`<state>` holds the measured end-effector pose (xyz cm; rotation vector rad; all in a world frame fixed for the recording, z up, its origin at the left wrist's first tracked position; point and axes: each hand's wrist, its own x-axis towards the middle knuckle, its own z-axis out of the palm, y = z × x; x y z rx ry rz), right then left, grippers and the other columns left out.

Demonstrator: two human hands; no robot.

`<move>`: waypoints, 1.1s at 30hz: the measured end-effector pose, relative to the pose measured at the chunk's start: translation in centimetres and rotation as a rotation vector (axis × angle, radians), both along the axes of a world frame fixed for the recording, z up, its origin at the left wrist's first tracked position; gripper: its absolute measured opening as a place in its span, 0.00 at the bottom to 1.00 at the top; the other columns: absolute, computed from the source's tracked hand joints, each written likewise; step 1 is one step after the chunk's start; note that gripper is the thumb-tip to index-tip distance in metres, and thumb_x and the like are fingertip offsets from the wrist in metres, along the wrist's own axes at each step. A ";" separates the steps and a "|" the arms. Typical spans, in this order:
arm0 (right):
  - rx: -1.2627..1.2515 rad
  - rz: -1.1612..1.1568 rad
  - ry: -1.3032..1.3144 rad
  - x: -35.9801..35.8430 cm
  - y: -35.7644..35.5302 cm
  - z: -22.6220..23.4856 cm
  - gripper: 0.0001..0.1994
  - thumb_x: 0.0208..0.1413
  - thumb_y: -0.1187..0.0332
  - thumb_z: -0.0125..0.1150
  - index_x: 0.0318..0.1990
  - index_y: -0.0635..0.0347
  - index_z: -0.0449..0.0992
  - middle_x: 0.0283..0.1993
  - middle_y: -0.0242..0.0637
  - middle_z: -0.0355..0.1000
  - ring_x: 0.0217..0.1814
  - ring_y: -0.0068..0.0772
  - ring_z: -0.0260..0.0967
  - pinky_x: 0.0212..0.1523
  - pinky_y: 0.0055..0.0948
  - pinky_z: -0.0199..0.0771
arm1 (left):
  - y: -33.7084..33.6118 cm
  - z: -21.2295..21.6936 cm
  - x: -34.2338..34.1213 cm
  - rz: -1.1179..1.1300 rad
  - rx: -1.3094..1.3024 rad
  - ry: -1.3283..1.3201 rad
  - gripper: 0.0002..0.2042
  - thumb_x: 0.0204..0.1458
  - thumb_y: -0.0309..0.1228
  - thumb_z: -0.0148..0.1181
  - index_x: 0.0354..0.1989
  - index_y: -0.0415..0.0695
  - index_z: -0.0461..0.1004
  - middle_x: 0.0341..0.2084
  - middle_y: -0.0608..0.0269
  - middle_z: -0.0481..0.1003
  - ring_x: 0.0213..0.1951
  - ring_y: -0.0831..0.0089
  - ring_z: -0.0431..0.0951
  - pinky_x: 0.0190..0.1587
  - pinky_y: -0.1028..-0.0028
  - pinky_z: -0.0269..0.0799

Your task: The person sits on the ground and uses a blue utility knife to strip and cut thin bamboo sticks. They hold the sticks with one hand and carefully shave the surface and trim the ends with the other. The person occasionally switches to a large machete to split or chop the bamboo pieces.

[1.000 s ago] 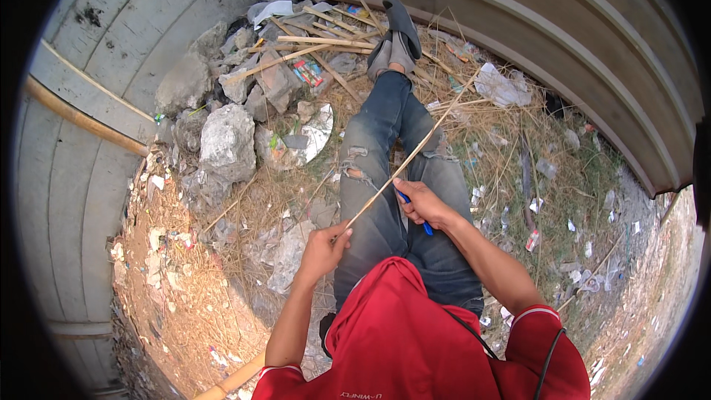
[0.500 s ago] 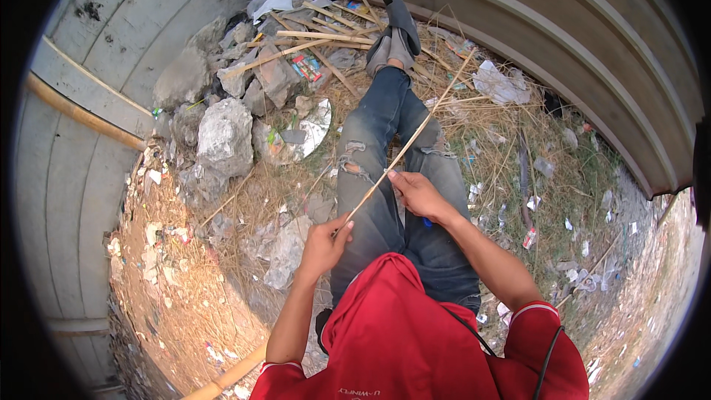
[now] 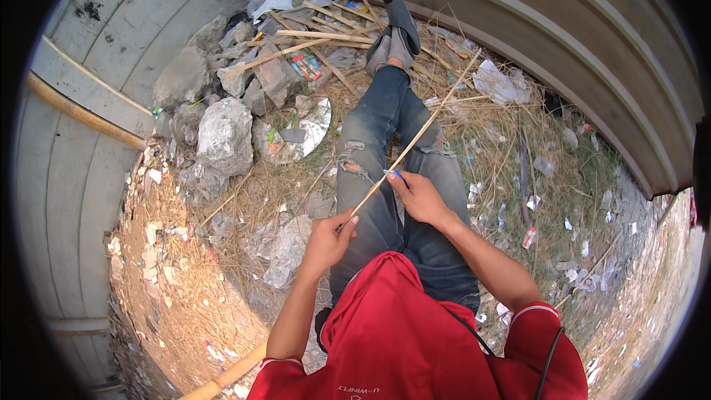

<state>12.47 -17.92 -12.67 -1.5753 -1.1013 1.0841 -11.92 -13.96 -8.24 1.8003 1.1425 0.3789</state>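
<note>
Compared with a second ago, the long thin stick [image 3: 419, 134] reaches farther past the knees of the jeans [image 3: 437, 192], its far end nearer the metal wall. The person's left hand [image 3: 331, 243] has shifted slightly nearer those knees, and so has the right hand [image 3: 418, 196]. The blue tool [image 3: 397, 175] no longer shows below the right hand on the waist side of the jeans; its blue now shows only by the thumb, beside the stick.
</note>
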 end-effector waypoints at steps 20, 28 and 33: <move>-0.393 0.231 0.851 2.4 -0.2 0.5 0.24 0.72 0.43 0.46 0.31 0.53 0.65 0.18 0.23 0.53 0.14 0.16 0.45 0.13 0.22 0.45 | 0.0 1.4 0.5 -0.030 -0.031 0.029 0.17 0.63 0.33 0.62 0.53 0.31 0.79 0.24 0.52 0.82 0.27 0.73 0.84 0.33 0.73 0.76; -0.124 0.156 -0.185 2.3 0.2 1.9 0.25 0.71 0.48 0.47 0.50 0.63 0.80 0.37 0.54 0.78 0.41 0.54 0.77 0.45 0.45 0.72 | 0.5 0.3 0.1 -0.013 -0.038 0.003 0.16 0.63 0.32 0.62 0.53 0.32 0.79 0.25 0.52 0.82 0.28 0.73 0.84 0.32 0.73 0.76; -0.083 0.168 0.022 2.5 0.4 0.7 0.27 0.72 0.47 0.47 0.34 0.66 0.77 0.21 0.39 0.68 0.23 0.33 0.68 0.27 0.38 0.66 | 0.5 0.0 0.3 -0.018 -0.091 -0.080 0.16 0.63 0.32 0.63 0.53 0.33 0.80 0.24 0.60 0.81 0.28 0.77 0.82 0.31 0.75 0.75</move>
